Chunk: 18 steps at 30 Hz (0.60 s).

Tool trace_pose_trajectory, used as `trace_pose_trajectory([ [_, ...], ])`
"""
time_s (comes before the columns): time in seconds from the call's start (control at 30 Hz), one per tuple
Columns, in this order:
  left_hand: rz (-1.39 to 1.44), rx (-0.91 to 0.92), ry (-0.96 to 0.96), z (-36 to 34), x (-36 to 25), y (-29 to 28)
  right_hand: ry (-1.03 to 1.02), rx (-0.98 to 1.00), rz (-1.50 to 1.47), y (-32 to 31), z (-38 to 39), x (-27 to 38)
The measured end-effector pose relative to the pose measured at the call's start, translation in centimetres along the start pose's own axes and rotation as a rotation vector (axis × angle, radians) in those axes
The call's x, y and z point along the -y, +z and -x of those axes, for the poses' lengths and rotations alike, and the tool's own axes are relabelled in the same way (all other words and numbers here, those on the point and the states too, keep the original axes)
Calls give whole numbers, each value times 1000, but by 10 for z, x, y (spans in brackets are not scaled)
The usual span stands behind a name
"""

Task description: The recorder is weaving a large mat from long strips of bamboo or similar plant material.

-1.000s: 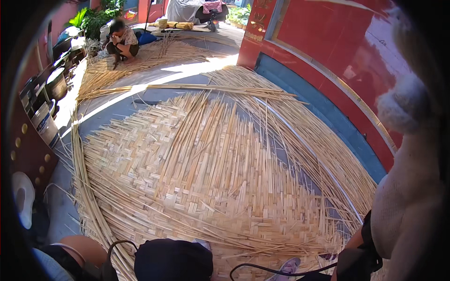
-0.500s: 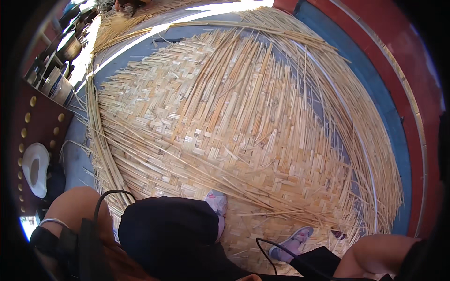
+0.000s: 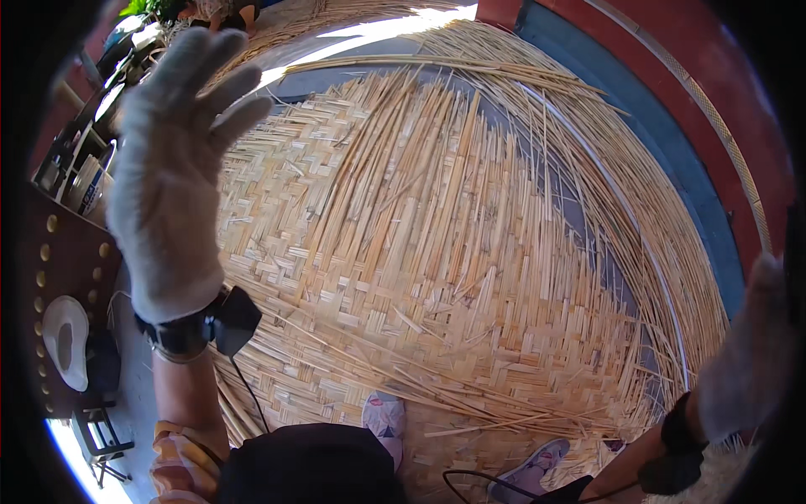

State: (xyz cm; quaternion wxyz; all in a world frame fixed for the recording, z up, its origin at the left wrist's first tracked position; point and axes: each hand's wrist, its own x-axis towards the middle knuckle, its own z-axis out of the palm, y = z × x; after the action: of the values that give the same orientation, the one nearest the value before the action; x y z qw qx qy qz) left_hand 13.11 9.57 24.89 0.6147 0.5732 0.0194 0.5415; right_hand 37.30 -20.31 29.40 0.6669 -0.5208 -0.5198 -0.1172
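gloves — two — cover left hand and right hand, flanking one mat.

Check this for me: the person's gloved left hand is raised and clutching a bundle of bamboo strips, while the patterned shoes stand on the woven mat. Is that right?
Not quite: the head view shows the gloved left hand raised with its fingers spread, holding no bamboo strips. The patterned shoes do stand on the woven mat.

Glaring sunlight streaks the far floor, edges curving toward dark corners.
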Motion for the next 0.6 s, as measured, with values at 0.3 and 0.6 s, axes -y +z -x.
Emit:
trace_pose_trajectory([
  [0.3, -1393, 445, -366, 85, 282, -71, -14, 1093, 981, 101, 220, -232],
  [0.6, -1759, 610, -592, 79, 363, -52, 202, 1136, 877, 100, 250, -259],
])
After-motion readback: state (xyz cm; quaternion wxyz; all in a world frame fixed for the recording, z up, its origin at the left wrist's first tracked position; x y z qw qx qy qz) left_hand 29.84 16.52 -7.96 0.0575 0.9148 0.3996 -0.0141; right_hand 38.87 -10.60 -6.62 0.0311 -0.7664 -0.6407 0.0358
